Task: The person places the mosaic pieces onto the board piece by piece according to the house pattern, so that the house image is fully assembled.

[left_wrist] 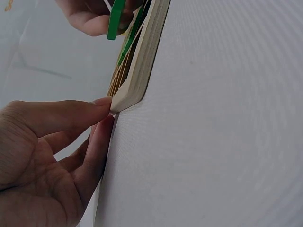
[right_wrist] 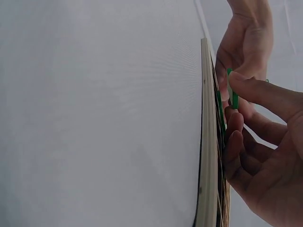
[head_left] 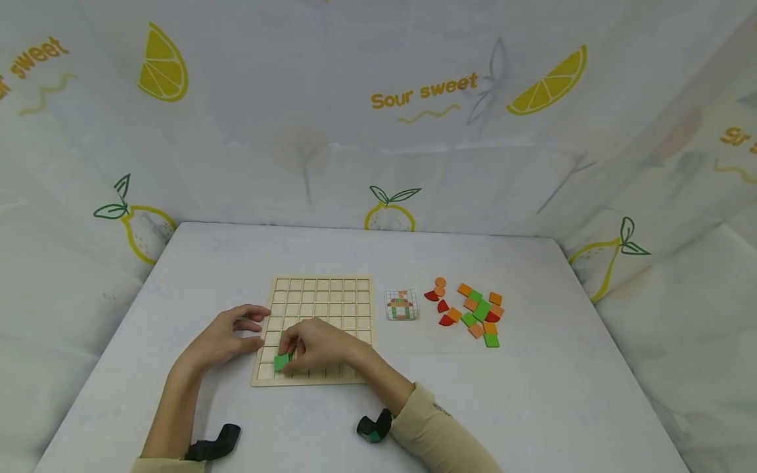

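Head view, green tile (head_left: pixel 281 362), pinched in right hand (head_left: pixel 320 343)

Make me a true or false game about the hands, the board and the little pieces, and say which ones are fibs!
1. The right hand holds a green square. True.
2. The left hand touches the board. True.
3. The card is on the board. False: the card lies between the board and the loose pieces.
4. The board has a grid. True.
5. All the loose pieces are green. False: some are orange or red.
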The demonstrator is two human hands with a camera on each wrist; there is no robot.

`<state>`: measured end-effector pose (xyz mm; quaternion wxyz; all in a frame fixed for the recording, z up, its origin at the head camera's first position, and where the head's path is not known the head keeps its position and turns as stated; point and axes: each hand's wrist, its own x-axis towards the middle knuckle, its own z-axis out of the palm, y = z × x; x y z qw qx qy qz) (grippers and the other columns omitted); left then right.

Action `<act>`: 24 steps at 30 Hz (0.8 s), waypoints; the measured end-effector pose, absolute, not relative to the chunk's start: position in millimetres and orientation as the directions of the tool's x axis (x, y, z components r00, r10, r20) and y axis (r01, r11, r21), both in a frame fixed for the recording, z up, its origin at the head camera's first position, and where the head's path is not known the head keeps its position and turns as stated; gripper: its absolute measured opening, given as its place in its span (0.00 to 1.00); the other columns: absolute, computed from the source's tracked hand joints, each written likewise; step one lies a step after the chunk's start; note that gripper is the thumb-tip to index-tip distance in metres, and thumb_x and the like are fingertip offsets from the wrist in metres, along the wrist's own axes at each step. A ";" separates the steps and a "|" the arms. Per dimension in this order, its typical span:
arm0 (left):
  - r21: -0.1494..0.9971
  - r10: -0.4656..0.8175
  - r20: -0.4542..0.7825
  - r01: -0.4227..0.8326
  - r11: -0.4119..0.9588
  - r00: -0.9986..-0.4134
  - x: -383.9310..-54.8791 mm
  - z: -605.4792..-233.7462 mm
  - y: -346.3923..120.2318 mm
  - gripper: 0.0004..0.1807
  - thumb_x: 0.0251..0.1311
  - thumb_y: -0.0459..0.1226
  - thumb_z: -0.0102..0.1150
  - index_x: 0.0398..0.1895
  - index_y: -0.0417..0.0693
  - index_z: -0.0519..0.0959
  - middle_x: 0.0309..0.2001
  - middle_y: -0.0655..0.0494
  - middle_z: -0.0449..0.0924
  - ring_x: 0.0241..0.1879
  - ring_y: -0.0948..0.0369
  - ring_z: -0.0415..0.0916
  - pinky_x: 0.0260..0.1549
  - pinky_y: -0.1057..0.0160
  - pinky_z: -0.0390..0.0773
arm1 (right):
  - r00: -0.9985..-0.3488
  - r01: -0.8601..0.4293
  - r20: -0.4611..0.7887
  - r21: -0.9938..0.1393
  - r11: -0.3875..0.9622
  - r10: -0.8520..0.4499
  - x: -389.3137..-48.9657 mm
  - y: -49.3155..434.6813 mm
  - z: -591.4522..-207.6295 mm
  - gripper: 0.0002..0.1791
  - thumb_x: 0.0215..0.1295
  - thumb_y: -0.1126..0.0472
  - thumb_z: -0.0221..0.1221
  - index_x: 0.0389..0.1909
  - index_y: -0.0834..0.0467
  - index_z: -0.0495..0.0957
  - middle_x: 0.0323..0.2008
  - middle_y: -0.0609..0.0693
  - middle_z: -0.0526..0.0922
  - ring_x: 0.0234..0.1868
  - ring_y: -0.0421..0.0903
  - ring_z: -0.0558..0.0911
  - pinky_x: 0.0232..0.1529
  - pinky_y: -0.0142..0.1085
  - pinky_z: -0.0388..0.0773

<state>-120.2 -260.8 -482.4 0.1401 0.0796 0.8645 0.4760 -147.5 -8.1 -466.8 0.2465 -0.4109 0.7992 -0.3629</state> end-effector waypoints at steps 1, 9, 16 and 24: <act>0.845 0.272 -0.166 0.006 0.535 -0.948 -120.1 -482.3 -260.6 0.32 0.63 0.30 0.74 0.70 0.37 0.76 0.66 0.37 0.81 0.61 0.48 0.82 0.50 0.70 0.80 | -0.544 -0.477 -0.101 -0.780 0.405 -0.833 -146.9 -8.3 -466.9 0.11 0.64 0.63 0.76 0.44 0.60 0.87 0.35 0.45 0.88 0.26 0.27 0.77 0.32 0.21 0.77; 0.839 0.261 -0.167 0.002 0.545 -0.951 -119.6 -482.9 -259.9 0.32 0.62 0.30 0.74 0.70 0.36 0.76 0.66 0.37 0.81 0.60 0.48 0.82 0.49 0.69 0.80 | -0.554 -0.491 -0.151 -0.735 0.468 -0.819 -144.5 -11.2 -465.8 0.11 0.63 0.61 0.77 0.42 0.57 0.87 0.33 0.39 0.84 0.32 0.27 0.78 0.37 0.20 0.78; 0.841 0.260 -0.165 0.002 0.540 -0.951 -119.3 -484.3 -259.8 0.32 0.62 0.30 0.74 0.70 0.37 0.76 0.66 0.38 0.81 0.60 0.49 0.82 0.50 0.69 0.80 | -0.537 -0.506 -0.183 -0.711 0.488 -0.824 -143.3 -9.7 -460.6 0.11 0.63 0.61 0.77 0.43 0.57 0.88 0.36 0.42 0.87 0.34 0.27 0.78 0.39 0.19 0.77; 0.838 0.256 -0.165 0.002 0.545 -0.953 -119.2 -484.6 -259.8 0.32 0.62 0.31 0.74 0.70 0.37 0.77 0.65 0.38 0.82 0.60 0.49 0.82 0.49 0.69 0.80 | -0.496 -0.453 -0.215 -0.763 0.461 -0.842 -143.6 -1.9 -452.4 0.11 0.65 0.66 0.74 0.48 0.61 0.88 0.40 0.47 0.91 0.31 0.28 0.80 0.38 0.21 0.80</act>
